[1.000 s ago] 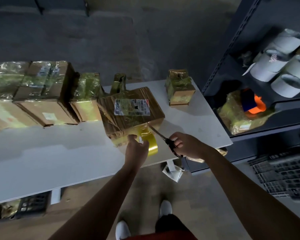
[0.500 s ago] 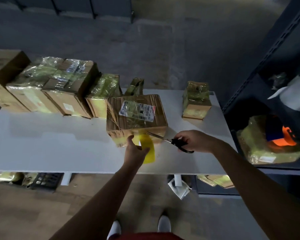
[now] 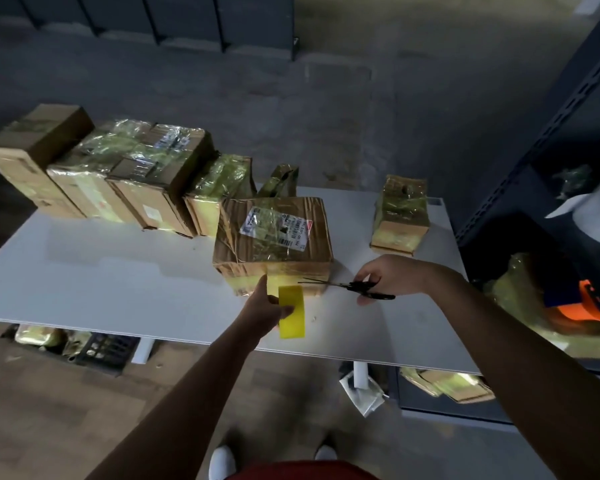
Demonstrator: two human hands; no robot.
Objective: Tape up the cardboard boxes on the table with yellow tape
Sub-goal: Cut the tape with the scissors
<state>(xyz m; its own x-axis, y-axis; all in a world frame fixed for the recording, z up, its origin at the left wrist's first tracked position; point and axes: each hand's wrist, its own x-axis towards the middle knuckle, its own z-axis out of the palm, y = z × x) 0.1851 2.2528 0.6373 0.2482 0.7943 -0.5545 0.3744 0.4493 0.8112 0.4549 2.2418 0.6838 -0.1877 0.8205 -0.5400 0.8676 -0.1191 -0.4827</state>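
Observation:
A cardboard box (image 3: 274,237) with a white label and yellow tape on its front face sits near the middle of the white table (image 3: 118,289). My left hand (image 3: 262,311) holds a roll of yellow tape (image 3: 291,317) just in front of the box, index finger stretched toward the box's lower edge. My right hand (image 3: 385,277) grips black scissors (image 3: 347,287), blades pointing left at the box's front right corner. Whether the tape strip still joins roll and box is unclear.
Several taped boxes (image 3: 146,188) line the table's back left, and a small taped box (image 3: 400,216) stands at the back right. A dark metal shelf (image 3: 551,168) with wrapped parcels is on the right. Crates and parcels lie under the table.
The view has swung up and left. My right hand with the scissors has drawn slightly right, blades still at the box's front. The tape roll hangs a little lower.

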